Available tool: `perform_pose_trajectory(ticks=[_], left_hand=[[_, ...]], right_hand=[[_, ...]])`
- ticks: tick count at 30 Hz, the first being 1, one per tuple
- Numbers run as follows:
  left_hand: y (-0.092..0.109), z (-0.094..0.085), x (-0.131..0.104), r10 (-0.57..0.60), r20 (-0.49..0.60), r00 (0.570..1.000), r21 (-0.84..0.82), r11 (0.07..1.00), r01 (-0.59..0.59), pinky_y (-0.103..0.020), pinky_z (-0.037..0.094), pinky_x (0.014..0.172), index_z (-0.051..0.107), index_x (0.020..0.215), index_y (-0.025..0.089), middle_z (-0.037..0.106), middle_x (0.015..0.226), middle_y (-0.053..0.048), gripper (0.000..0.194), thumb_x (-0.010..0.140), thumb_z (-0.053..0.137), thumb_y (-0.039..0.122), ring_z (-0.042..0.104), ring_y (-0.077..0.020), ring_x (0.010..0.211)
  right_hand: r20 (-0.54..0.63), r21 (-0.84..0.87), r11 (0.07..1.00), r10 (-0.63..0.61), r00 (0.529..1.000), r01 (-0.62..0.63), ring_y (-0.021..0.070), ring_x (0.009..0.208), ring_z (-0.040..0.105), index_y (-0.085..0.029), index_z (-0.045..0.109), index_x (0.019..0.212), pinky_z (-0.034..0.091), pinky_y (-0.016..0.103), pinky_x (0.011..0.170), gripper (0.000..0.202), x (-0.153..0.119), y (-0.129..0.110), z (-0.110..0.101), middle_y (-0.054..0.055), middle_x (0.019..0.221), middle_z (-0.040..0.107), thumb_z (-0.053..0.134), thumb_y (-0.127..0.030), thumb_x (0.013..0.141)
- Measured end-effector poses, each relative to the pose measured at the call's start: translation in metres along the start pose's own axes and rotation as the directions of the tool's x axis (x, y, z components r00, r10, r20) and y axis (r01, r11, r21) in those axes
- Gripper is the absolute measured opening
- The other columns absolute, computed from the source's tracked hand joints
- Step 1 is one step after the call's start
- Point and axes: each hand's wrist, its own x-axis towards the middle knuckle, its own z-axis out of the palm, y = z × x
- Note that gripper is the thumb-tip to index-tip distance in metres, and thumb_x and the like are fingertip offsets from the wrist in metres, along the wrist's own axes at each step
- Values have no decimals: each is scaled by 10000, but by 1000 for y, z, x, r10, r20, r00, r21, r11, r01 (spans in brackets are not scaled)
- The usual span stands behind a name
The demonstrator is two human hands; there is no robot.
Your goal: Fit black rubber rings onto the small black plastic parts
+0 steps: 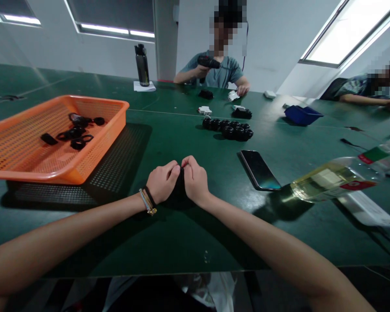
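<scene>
Both my hands meet just above the green table (195, 242), near its middle. My left hand (163, 181), with bracelets at the wrist, has its fingers curled closed. Facing it, my right hand (195, 180) is closed too, knuckles up. Between them a small dark object (182, 177) shows as a narrow strip, mostly hidden by the fingers; its shape cannot be made out. Beyond my hands, several round black parts (234, 130) stand in a cluster. On the left is an orange basket (81, 171) with black rings and other black pieces inside.
A phone (260, 170) lies right of my hands, beside a bottle of yellow liquid (333, 178) and a white box (367, 208). Farther back are a blue tray (302, 115), a dark bottle (142, 67) and a person (222, 76) holding a drill. Another person sits far right.
</scene>
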Motion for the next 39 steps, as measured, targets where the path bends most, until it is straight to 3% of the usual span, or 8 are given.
perform_pose_trajectory(ticks=[3, 6, 9, 11, 18, 25, 31, 39], left_hand=[[-2, 4, 0, -45, -15, 999, -176, 983, 42, -251, 335, 558, 440, 634, 188, 485, 582, -5, 367, 836, 207, 387, 465, -142, 567], [-3, 7, 0, -101, -18, 995, -324, 942, 90, -246, 330, 522, 437, 596, 182, 459, 550, 5, 401, 822, 226, 437, 429, -129, 532], [-1, 9, 0, -181, 20, 983, -428, 887, 172, -237, 314, 470, 442, 568, 180, 421, 501, 19, 432, 818, 241, 469, 409, -120, 492], [0, 9, 0, -213, 51, 976, -454, 865, 213, -234, 316, 458, 449, 561, 179, 421, 487, 21, 441, 824, 246, 469, 415, -120, 483], [-2, 7, -2, -98, -54, 994, -199, 976, 86, -258, 411, 621, 525, 642, 176, 587, 602, -32, 387, 860, 221, 274, 540, -146, 601], [-2, 6, -3, -123, -22, 992, -27, 992, 122, -301, 436, 697, 552, 691, 168, 650, 688, -93, 410, 857, 182, 229, 608, -191, 703], [-2, 5, -5, -113, -20, 993, 38, 993, 114, -282, 395, 628, 582, 705, 157, 636, 646, -83, 436, 861, 181, 225, 586, -180, 639], [2, -1, -9, 78, -41, 996, 232, 971, -67, -258, 291, 518, 599, 712, 168, 580, 538, -38, 449, 861, 182, 241, 515, -154, 514]], right_hand=[[-9, -98, 970, -223, 975, 221, 101, 451, 432, -203, 443, 746, 311, 227, 486, 189, 1, 3, -4, -28, 540, 482, 274, -214, 832], [-17, -187, 879, -449, 893, 439, 98, 481, 477, -194, 461, 782, 352, 220, 503, 182, 1, 4, -8, -6, 580, 547, 290, -202, 843], [-34, -262, 796, -573, 819, 546, 106, 517, 509, -191, 471, 794, 379, 223, 520, 172, 2, 6, -11, 16, 618, 584, 307, -192, 845], [-47, -274, 785, -589, 807, 556, 106, 516, 510, -191, 469, 795, 382, 223, 518, 165, 2, 6, -12, 17, 621, 588, 311, -184, 844], [-50, -210, 882, -440, 897, 421, 95, 465, 476, -200, 437, 780, 354, 214, 490, 177, -2, 2, -5, -11, 571, 542, 272, -172, 836], [-43, -143, 971, -198, 979, 191, 96, 448, 441, -200, 427, 741, 309, 216, 480, 185, -11, -6, 0, -25, 551, 484, 259, -176, 814], [-23, -87, 996, -22, 999, 20, 115, 482, 435, -208, 433, 729, 288, 241, 512, 191, -13, -9, 1, -27, 564, 465, 262, -210, 813], [-32, 75, 986, 152, 988, -150, 140, 545, 436, -219, 411, 660, 297, 257, 535, 172, -14, -13, 2, -17, 577, 459, 279, -187, 766]])
